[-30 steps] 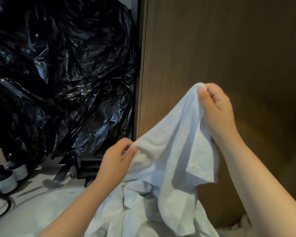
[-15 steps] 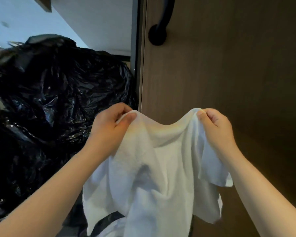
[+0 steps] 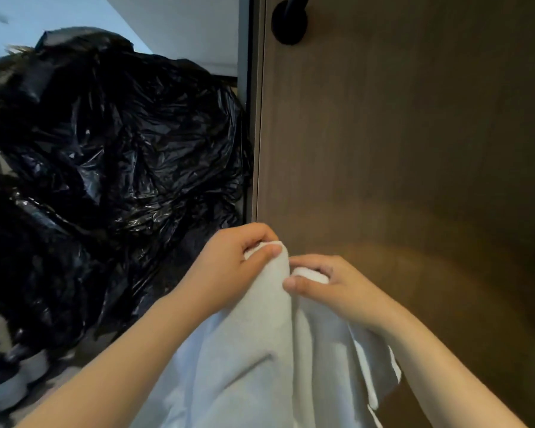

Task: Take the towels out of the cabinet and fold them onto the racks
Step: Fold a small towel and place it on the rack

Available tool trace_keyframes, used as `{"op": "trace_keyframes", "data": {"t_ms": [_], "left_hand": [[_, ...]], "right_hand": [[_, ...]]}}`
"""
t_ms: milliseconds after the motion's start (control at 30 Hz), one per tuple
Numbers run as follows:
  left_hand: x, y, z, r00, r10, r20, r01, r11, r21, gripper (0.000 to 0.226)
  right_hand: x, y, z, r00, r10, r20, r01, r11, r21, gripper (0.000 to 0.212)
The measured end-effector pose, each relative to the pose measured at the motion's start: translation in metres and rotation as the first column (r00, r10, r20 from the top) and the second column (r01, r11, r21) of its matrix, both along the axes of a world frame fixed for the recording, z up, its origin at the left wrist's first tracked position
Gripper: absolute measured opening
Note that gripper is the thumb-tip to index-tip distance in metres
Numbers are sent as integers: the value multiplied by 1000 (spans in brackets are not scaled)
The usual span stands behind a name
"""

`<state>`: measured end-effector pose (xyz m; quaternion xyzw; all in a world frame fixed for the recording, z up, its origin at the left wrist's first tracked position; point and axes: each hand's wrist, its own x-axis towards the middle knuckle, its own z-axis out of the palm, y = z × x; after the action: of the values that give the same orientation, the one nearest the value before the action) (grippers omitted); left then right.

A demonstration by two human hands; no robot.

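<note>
Fingers [image 3: 254,235] of the left hand [image 3: 229,270] pinched one top corner of the white towel [image 3: 254,366]. The right hand [image 3: 334,291] pinched the other corner, and the two corners touched. The towel hung in front of the wooden door [image 3: 414,149], well below its black handle [image 3: 289,26]. A black plastic bag [image 3: 121,165] bulged left of the door.

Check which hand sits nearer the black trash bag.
Left. The left hand grips the white towel right beside the black trash bag; the right hand pinches the towel farther over, in front of the wooden door.
</note>
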<state>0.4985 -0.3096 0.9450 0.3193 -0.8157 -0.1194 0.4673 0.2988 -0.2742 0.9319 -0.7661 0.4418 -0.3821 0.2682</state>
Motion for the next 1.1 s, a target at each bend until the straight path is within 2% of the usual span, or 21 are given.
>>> {"op": "trace_keyframes", "data": {"t_ms": [67,200,300,400,533,600,667,767,833,900,933,1000,1100], "left_hand": [[0,2,-9,1000,-4,-2,4,999,39,11],[2,4,-20,999,-14,-48,17,997,72,9],[14,4,-32,989,-35,-144,65,976,208,13],[31,7,-60,992,-45,-116,85,927,366,19],[45,16,-97,998,-35,-47,53,873,485,16],[47,14,-104,997,79,-3,-70,909,411,18],[47,10,-98,979,196,-50,-170,931,322,21],[47,4,-79,963,190,-190,-120,937,328,16],[45,2,-70,960,127,-249,-10,905,425,18],[40,1,-71,973,104,-204,4,883,470,16],[37,0,-75,984,113,-136,-41,894,446,16],[28,1,-83,992,120,-32,-99,920,378,19],[15,4,-89,997,68,28,-74,946,316,16]], "right_hand": [[5,1,-13,999,-2,53,1,1000,16,16],[8,-2,-25,990,-70,123,74,997,-27,18],[1,-5,-19,955,-171,242,200,975,-99,20],[-14,-9,-5,860,-268,434,342,934,-100,26],[-24,-14,-6,873,-329,359,385,918,-93,19],[-23,-15,-14,862,-367,350,425,900,-102,19],[-25,-16,-21,849,-396,350,455,885,-104,21],[-35,-16,-30,849,-427,313,463,885,-48,29],[-43,-16,-37,844,-505,183,514,858,-2,24],[-46,-12,-49,791,-608,63,609,793,6,11],[-44,-9,-57,781,-624,34,624,781,-10,20],[-38,-1,-73,835,-544,81,547,837,-25,28],[-23,7,-92,937,-335,103,334,942,24,31]]}}
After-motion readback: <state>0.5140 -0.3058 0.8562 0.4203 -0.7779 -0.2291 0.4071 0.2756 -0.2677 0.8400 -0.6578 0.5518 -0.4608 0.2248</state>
